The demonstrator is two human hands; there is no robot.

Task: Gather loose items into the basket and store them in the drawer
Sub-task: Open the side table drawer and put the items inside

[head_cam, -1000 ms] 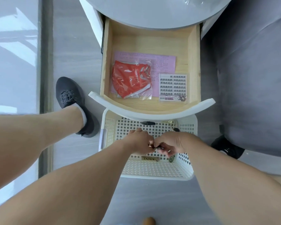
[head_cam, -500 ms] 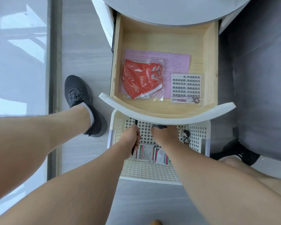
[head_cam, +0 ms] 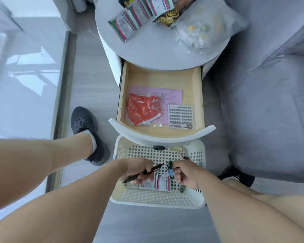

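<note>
White basket (head_cam: 158, 199) sits on the floor below the open drawer (head_cam: 162, 132). Above the basket, your left hand (head_cam: 140, 171) now grips a pen (head_cam: 144, 172) and your right hand (head_cam: 184, 172) pinches a small clip (head_cam: 170, 171), both lifted out moments ago, bound for the drawer.

Over the white basket (head_cam: 158, 199), the left hand (head_cam: 140, 170) grips a black pen (head_cam: 144, 172); the right hand (head_cam: 185, 174) pinches a small blue item (head_cam: 170, 171). Sachets (head_cam: 156, 184) lie in the basket. At 12 o'clock, the open drawer (head_cam: 197, 95) holds a red packet (head_cam: 141, 109).
</note>
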